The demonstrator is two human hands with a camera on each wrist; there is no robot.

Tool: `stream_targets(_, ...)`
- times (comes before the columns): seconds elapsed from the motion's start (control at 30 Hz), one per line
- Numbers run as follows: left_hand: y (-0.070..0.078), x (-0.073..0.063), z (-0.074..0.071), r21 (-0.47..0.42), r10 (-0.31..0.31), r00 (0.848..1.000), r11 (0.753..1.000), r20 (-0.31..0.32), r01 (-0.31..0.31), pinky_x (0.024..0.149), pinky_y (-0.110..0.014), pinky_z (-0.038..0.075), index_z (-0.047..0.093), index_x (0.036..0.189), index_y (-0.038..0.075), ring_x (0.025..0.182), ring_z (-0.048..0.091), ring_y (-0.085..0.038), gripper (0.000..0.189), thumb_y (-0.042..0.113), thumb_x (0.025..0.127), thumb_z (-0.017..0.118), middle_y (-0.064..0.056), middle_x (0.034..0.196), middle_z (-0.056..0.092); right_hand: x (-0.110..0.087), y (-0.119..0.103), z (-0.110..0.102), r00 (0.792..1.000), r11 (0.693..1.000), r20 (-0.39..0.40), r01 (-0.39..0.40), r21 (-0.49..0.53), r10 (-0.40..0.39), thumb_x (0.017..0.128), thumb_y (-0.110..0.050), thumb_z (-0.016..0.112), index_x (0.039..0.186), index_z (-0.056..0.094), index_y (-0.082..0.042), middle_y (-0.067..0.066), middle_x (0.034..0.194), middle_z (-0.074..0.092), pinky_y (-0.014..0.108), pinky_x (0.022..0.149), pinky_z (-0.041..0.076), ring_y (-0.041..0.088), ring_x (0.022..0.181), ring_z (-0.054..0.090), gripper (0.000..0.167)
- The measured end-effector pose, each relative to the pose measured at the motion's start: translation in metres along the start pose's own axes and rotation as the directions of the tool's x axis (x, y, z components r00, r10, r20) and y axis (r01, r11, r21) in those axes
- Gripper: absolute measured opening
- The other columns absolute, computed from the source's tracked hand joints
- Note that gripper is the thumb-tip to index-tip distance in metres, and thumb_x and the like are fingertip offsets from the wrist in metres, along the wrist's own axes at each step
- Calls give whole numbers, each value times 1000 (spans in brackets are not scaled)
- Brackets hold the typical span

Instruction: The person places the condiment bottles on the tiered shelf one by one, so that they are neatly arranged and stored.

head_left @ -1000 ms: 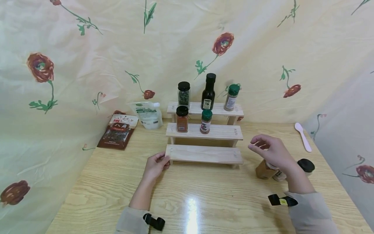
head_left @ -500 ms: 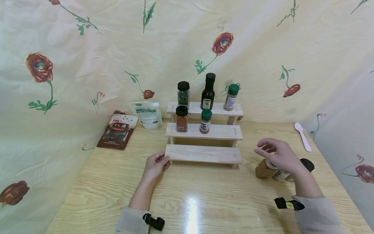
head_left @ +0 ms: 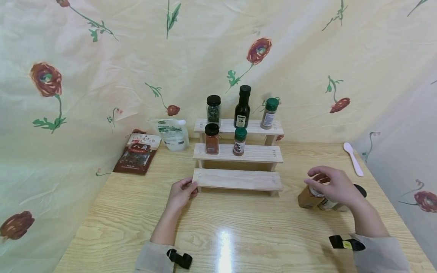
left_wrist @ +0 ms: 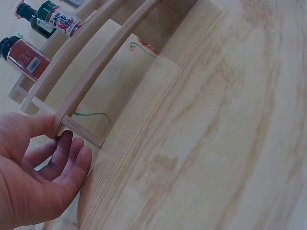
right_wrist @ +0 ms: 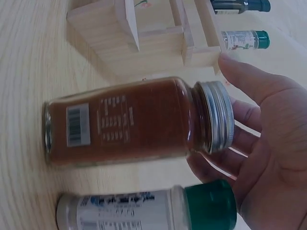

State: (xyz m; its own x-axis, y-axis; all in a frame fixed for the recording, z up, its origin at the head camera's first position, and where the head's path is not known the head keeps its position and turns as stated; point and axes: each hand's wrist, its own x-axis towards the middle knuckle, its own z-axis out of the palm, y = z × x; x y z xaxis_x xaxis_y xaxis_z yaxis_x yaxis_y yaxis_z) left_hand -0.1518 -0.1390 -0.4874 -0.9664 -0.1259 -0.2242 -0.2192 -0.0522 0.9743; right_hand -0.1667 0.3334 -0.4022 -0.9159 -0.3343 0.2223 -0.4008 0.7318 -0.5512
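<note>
My left hand (head_left: 181, 193) grips the left end of the bottom step of a three-tier wooden rack (head_left: 239, 179); in the left wrist view the thumb lies on top and the fingers curl beneath. On the right, my right hand (head_left: 336, 185) is around the top of a square glass jar of brown spice (right_wrist: 120, 122) with a silver screw lid (right_wrist: 218, 117). Its thumb stands apart from the lid, while some fingers are partly behind it. Beside that jar is a green-capped shaker (right_wrist: 129, 211). A black-lidded jar (head_left: 361, 189) is partly hidden by my right wrist.
Several jars and a dark bottle (head_left: 242, 110) stand on the rack's upper tiers. A white spouted pouch (head_left: 171, 135) and a brown spice packet (head_left: 136, 155) lie at the left against the wall. A pink-white spoon (head_left: 353, 159) lies at the far right.
My right hand has moved right and down, from beside the rack to over the jars at the right. My left hand keeps its place at the rack's end.
</note>
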Motion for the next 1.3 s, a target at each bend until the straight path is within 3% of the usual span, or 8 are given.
stream_targets(0.37,-1,1,0,-7,1,1000,1000,3,-1,74,-24,61,59,131,-13,80,64,-15,37,3,99,65,-11,94,64,-17,8,-6,999,1000,43,7,-12,-6,90,-15,78,113,71,-7,6,102,71,24,65,54,3,84,62,25)
stream_targets(0.57,-2,2,0,-9,6,1000,1000,-4,-6,73,-23,61,59,130,-13,79,64,-14,36,3,98,65,-11,93,65,-20,10,-9,998,999,70,-1,-47,4,76,-24,92,113,72,-11,3,105,70,23,66,51,1,88,58,45)
stream_targets(0.7,-3,3,0,-7,6,1000,1000,-8,-6,72,-23,61,60,129,-13,79,64,-14,35,2,98,65,-11,93,65,-20,11,-9,995,998,96,11,-54,-5,73,-25,93,114,72,-7,6,106,71,24,65,52,-2,88,58,50)
stream_targets(0.8,-3,2,0,-8,5,1000,1000,-5,-5,72,-23,60,60,130,-13,78,64,-14,35,2,98,65,-10,93,64,-20,11,-10,994,998,105,25,-64,-18,72,-24,93,114,72,-5,7,105,72,24,65,53,-4,89,58,51)
stream_targets(0.97,-3,3,0,-9,2,1000,1000,-4,-2,73,-23,61,59,130,-13,79,64,-14,36,3,98,66,-10,93,64,-19,11,-8,994,995,93,66,-71,-59,71,-22,93,107,74,-11,-1,99,72,24,63,52,-2,87,59,42)
stream_targets(1.3,-3,3,-1,-14,11,1000,1000,0,-11,73,-24,61,59,129,-14,78,64,-14,35,1,98,65,-10,92,64,-13,9,-1,989,987,16,146,-61,-145,73,-18,93,100,74,-19,-7,95,71,22,62,53,0,85,62,33)
